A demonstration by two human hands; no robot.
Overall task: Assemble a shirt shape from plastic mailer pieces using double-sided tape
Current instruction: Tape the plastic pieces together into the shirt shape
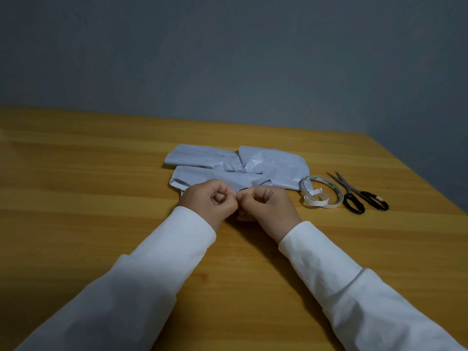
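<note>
On the wooden table (76, 173) the left hand (210, 201) was curled, its fingertips pinched together against those of the right hand (268, 206), the two meeting just in front of the near edge of the grey mailer pieces (235, 165). What they pinched was too small to tell. Both white sleeves (157, 269) lay across the tabletop. The mailer pieces sat overlapped and crumpled beyond the hands. Just right of them stood the double-sided tape roll (323, 191), a loose end curling inside it, and beside that black-handled scissors (359, 193) lay with blades parted
</note>
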